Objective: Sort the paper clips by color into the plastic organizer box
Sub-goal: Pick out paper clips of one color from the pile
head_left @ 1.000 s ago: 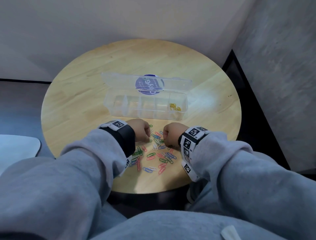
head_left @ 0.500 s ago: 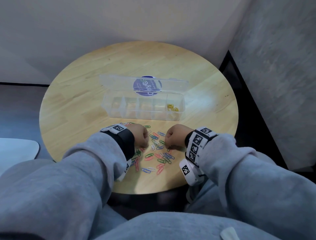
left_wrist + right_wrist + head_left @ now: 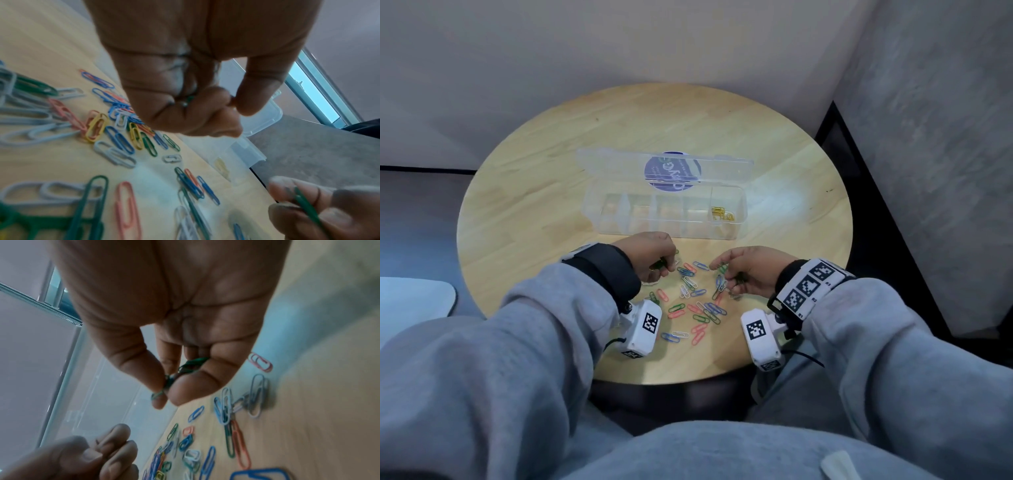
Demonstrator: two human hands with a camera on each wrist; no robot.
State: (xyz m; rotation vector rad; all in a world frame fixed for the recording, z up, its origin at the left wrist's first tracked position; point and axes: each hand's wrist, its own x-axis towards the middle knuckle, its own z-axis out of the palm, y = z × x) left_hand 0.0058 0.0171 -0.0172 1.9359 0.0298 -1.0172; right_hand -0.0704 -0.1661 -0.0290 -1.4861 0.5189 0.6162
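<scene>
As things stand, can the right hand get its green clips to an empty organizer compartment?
Probably yes. The right hand pinches green clips, and the organizer box lies open just beyond it, with nothing between them.

paper clips before organizer box

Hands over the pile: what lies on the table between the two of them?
In the head view, loose paper clips lie on the table between the left hand and the right hand: blue, pink, white and green ones.
</scene>
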